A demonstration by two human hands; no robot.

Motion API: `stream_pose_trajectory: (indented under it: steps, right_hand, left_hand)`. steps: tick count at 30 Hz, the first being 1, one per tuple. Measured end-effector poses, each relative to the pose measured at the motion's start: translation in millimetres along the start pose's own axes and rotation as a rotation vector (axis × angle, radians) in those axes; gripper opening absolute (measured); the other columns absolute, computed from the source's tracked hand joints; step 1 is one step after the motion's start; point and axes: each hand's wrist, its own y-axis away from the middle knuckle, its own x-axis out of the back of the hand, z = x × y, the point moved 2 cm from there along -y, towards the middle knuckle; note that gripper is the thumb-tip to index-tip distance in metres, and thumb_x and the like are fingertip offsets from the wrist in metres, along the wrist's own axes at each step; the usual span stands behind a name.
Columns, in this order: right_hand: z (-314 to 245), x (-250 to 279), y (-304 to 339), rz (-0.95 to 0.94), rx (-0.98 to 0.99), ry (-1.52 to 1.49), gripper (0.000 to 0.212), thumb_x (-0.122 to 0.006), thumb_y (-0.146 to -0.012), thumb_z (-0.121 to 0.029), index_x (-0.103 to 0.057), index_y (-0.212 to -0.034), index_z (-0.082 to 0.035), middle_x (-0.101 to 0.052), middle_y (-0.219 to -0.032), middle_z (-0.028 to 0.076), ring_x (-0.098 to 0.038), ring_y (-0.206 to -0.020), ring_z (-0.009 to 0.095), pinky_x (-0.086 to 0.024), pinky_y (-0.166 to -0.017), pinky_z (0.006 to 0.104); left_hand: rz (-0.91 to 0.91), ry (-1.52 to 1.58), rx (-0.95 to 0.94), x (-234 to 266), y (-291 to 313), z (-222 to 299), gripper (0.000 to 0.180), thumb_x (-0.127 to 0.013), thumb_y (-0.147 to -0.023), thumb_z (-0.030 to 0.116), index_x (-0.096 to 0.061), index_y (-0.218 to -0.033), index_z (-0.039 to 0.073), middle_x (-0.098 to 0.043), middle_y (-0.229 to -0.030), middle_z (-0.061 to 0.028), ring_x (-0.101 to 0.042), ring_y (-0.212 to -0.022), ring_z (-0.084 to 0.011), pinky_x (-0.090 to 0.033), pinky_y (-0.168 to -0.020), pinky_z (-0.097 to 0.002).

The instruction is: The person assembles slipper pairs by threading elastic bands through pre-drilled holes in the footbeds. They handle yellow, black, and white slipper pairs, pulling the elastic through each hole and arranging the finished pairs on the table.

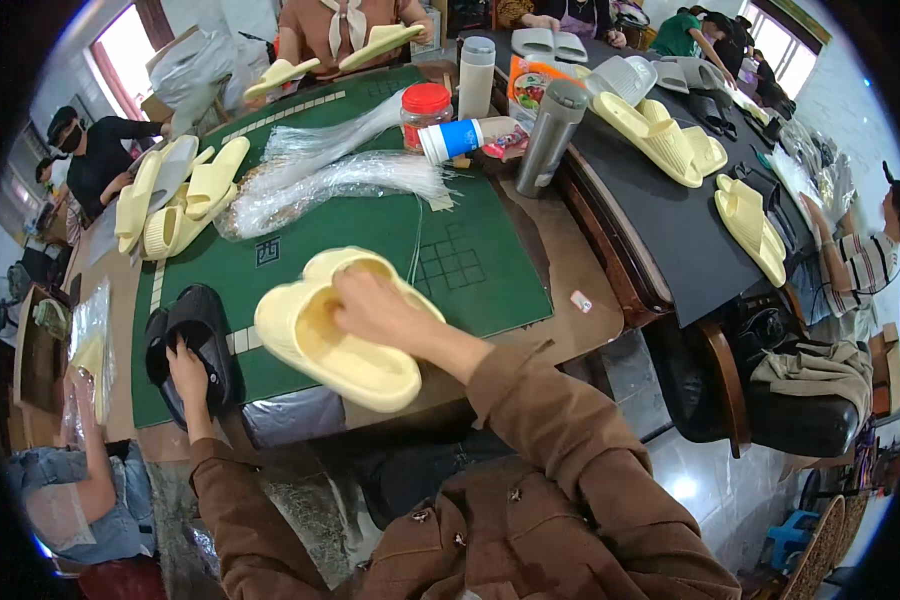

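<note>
My right hand (375,312) grips a pair of pale yellow slippers (365,368) over the near edge of the green mat (500,285), its fingers tucked into the foot opening. The second yellow slipper shows partly behind the first. At the left, my left hand (187,375) holds a pair of black slippers (205,312), with fingers reaching inside the nearer one. These black slippers rest at the mat's left corner, side by side. Beyond them several yellow slippers (217,178) and a grey one (173,168) lie in a heap.
Bundles of clear plastic ties (350,178) lie mid-table near a red-lidded jar (426,105), a blue-and-white cup (450,140) and a grey tumbler (553,138). A black table (660,235) with more slippers stands right. Across the table, a person (355,35) holds yellow slippers.
</note>
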Motion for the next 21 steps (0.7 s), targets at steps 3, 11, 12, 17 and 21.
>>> stream_pose_trajectory:
  steps: [3,11,12,17,21]
  right_hand:
    - [33.1,17.9,-8.9,-0.023,-0.077,0.076,0.026,-0.057,-0.079,-0.018,-0.059,-0.083,0.008,-0.063,-0.083,0.026,-0.062,-0.078,0.042,-0.049,-0.073,0.0497]
    - [120.6,121.2,30.9,0.067,-0.331,0.388,0.030,-0.055,-0.084,-0.019,-0.063,-0.093,0.009,-0.065,-0.088,0.029,-0.066,-0.082,0.040,-0.054,-0.073,0.0473]
    - [118.9,123.6,33.9,0.092,-0.316,0.396,0.030,-0.055,-0.085,-0.019,-0.063,-0.093,0.009,-0.065,-0.087,0.029,-0.066,-0.081,0.040,-0.054,-0.073,0.0476]
    - [72.7,116.7,65.6,0.020,-0.421,0.235,0.030,-0.057,-0.084,-0.020,-0.063,-0.090,0.010,-0.065,-0.086,0.029,-0.066,-0.075,0.041,-0.053,-0.073,0.0471]
    - [76.8,60.3,64.6,0.095,-0.408,0.056,0.035,-0.060,-0.086,-0.023,-0.059,-0.096,0.010,-0.063,-0.090,0.029,-0.065,-0.073,0.041,-0.052,-0.068,0.0456]
  left_hand:
    - [-0.005,-0.011,0.006,0.1,4.0,5.7,0.044,-0.043,-0.094,0.011,-0.044,-0.138,0.005,-0.038,-0.139,-0.0311,-0.044,-0.122,-0.0456,-0.039,-0.101,-0.0450]
    - [0.029,-0.001,0.054,-1.8,-10.5,-23.7,0.041,-0.045,-0.093,0.009,-0.048,-0.133,0.001,-0.037,-0.141,-0.0283,-0.040,-0.127,-0.0428,-0.037,-0.104,-0.0424]
    - [0.028,-0.023,0.063,-0.7,-17.4,-39.2,0.041,-0.046,-0.093,0.009,-0.048,-0.133,0.002,-0.038,-0.141,-0.0276,-0.040,-0.127,-0.0424,-0.037,-0.104,-0.0424]
    - [-0.148,-0.338,0.214,8.7,-34.4,-35.9,0.043,-0.047,-0.093,0.018,-0.048,-0.136,0.021,-0.036,-0.146,-0.0172,-0.037,-0.131,-0.0389,-0.034,-0.102,-0.0552]
    - [-0.039,-0.499,0.376,33.6,-42.1,-81.3,0.046,-0.052,-0.091,0.024,-0.047,-0.136,0.030,-0.034,-0.145,-0.0201,-0.033,-0.131,-0.0444,-0.032,-0.101,-0.0595]
